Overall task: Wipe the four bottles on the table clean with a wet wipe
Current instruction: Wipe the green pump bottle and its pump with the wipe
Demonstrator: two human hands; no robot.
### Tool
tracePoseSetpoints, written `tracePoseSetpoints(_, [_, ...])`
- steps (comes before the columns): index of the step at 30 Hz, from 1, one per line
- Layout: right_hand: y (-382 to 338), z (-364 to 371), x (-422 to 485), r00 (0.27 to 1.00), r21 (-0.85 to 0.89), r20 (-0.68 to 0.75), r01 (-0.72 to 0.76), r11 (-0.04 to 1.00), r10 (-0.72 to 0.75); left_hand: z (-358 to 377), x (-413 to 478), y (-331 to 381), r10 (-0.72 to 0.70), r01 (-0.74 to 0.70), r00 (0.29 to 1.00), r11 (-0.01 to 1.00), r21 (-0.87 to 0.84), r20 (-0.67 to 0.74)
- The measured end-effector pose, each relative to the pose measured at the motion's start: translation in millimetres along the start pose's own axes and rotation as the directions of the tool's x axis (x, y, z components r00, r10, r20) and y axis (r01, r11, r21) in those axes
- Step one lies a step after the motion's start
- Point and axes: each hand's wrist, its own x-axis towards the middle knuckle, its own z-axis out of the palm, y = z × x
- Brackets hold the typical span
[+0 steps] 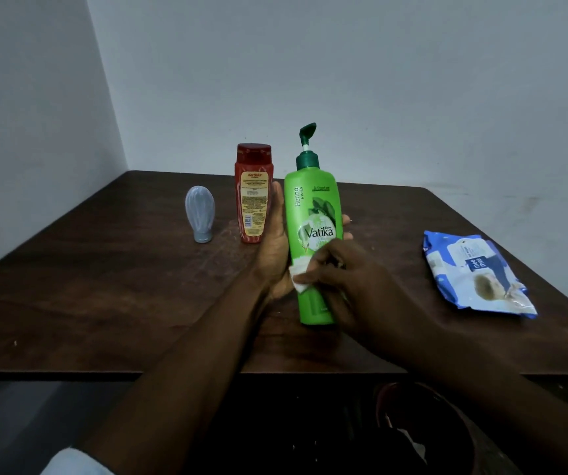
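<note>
A tall green pump bottle [311, 207] is held tilted above the dark wooden table [104, 286]. My left hand [274, 248] grips it from behind, fingertips showing at its right side. My right hand [344, 282] presses a white wet wipe [299, 273] against the bottle's lower front. A red bottle [253, 193] stands upright just left of my left hand. Farther left, a small grey-blue bottle [200, 212] stands on its cap. A fourth bottle is not in sight.
A blue and white pack of wet wipes [474, 275] lies on the table at the right. The table sits in a corner of pale walls. Below the near edge is a dark round bin [423, 430] with something white inside.
</note>
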Motion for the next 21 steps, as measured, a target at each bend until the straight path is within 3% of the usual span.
tracePoseSetpoints(7, [-10, 7, -44, 0.998, 0.008, 0.032, 0.051, 0.999, -0.051, -2, -3, -2, -0.044, 0.042, 0.998, 0.998, 0.051, 0.041])
tracePoseSetpoints(13, [-6, 0, -59, 0.977, 0.142, -0.123, -0.156, 0.977, 0.174, 10, -9, -4, -0.027, 0.031, 0.999, 0.997, 0.076, -0.042])
tracePoseSetpoints(18, [-17, -16, -58, 0.872, 0.21, -0.356, -0.274, 0.939, 0.335, 29, -5, 4, 0.016, -0.015, 0.999, 1.0, 0.021, -0.05])
tracePoseSetpoints(21, [-27, -24, -52, 0.739, 0.362, -0.488, -0.313, 0.878, 0.464, 48, 1, 11, 0.042, -0.043, 0.998, 0.999, -0.018, -0.055])
